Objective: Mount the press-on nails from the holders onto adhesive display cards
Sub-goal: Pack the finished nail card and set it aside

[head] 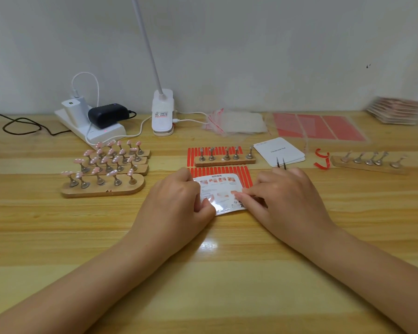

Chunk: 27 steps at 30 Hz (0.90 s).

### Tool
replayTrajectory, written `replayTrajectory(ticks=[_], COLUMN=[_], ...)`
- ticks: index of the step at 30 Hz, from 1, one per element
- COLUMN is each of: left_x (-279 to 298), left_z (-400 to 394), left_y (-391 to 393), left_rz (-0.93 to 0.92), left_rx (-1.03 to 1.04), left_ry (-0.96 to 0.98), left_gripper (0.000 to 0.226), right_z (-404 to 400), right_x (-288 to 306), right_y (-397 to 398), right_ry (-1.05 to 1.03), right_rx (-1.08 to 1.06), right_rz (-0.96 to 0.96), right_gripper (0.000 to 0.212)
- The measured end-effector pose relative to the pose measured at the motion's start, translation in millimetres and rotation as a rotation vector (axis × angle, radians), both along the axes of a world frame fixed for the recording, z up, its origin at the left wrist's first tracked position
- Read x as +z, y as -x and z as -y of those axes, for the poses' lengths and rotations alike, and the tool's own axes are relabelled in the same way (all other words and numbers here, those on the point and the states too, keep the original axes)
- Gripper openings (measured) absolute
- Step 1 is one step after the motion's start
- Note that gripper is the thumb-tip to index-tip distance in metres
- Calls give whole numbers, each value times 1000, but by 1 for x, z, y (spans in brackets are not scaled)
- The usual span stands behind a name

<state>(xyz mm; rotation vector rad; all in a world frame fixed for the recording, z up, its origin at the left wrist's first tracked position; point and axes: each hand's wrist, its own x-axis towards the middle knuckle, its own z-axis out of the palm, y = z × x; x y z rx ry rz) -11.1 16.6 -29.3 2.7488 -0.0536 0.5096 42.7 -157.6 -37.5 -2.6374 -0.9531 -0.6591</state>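
Hands meet at the middle of a wooden table [227,273], both forearms entering from the near edge and converging on a small glossy display card [219,192] that lies flat between them. The left hand [176,201] is curled, knuckles up, and pinches the card's left edge between thumb and fingers; the right hand [285,196] holds the card's right edge with thumb and forefinger, and a pair of tweezers [281,163] projects beyond its knuckles, tips pointing away. Just beyond the hands lie red adhesive strips [221,170] in two rows, and on the farther row stands a wooden holder [225,160] whose metal pegs look bare. Left of the left hand, well apart from it, four wooden holders [104,186] stand in a tight group, their pegs carrying pink press-on nails [110,173]. Beyond the right hand rests a stack of white cards [279,150]; further right lie a curl of red tape [322,159] and another holder [369,162] with bare pegs. Along the far wall sit a power strip [92,126], a clip lamp [162,114], clear bags [237,122], red sheets [319,127] and a blurred stack [396,109] at the right corner. Open tabletop extends between the forearms and to either side of them, toward the near edge.
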Motion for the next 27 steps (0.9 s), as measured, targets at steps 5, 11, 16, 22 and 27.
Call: replayTrajectory(ticks=[5,11,16,22,27], left_x=[7,21,7,-4,-6], left_z=[-3,19,16,-2,-14], left_y=[0,-7,-2,-3,2], left_rz=[50,-65,-45,-177,-198], left_rx=[52,-418,-420,-440,-428], left_ry=[-222,-259,-145,-43,-12], left_gripper=[24,61,57,50,50], right_z=[0,-2,-2,-5,-4], right_x=[0,2,1,2,3], right_y=[0,1,2,6,6], right_ry=[2,-6,7,62,119], right_rx=[-6,-24,-49,-73,-79], right_rz=[59,161,154,134,53], right_gripper=[25,22,23,28,36])
